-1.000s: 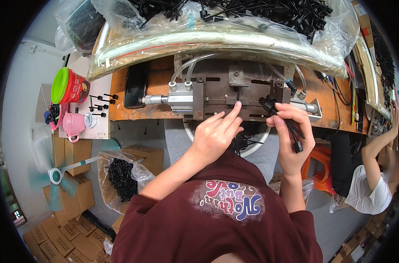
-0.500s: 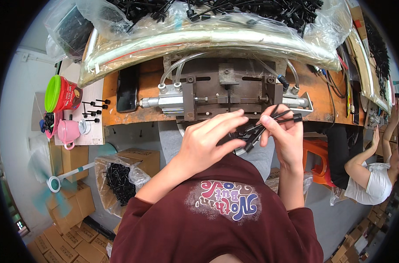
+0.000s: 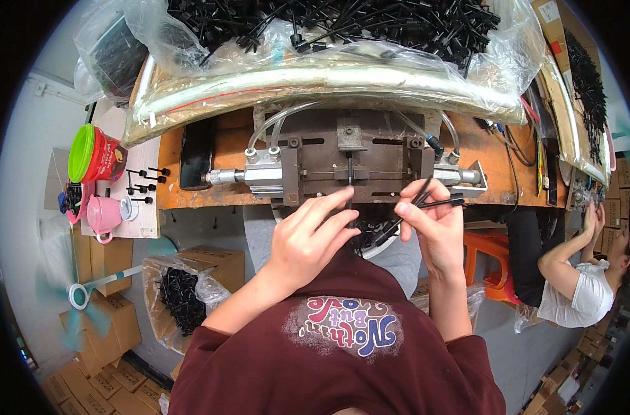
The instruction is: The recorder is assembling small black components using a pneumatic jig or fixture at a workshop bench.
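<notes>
My right hand (image 3: pixel 434 223) is closed round several thin black plastic stems with knob-like heads (image 3: pixel 454 200), in front of the machine's right side. My left hand (image 3: pixel 309 234) has its fingers stretched out and apart. Its index fingertip is by the lower end of a black stem (image 3: pixel 350 169) standing in the middle of the metal clamping fixture (image 3: pixel 391 153); whether it touches cannot be made out. Beneath my hands, more black stems (image 3: pixel 378 232) lie around my lap, partly hidden by the fingers.
Air cylinders (image 3: pixel 265 178) with clear hoses flank the fixture on the orange bench (image 3: pixel 232 149). Behind it a plastic-lined tray (image 3: pixel 294 83) holds many black stems. A phone (image 3: pixel 196 155), red tub (image 3: pixel 107 158) and pink cup (image 3: pixel 104 213) are left. Another person (image 3: pixel 578 283) sits right, beyond an orange stool (image 3: pixel 491 259).
My left hand has shifted toward the fixture, its index fingertip now at the upright stem. My right hand still holds its stems. The whole view has shifted slightly.
</notes>
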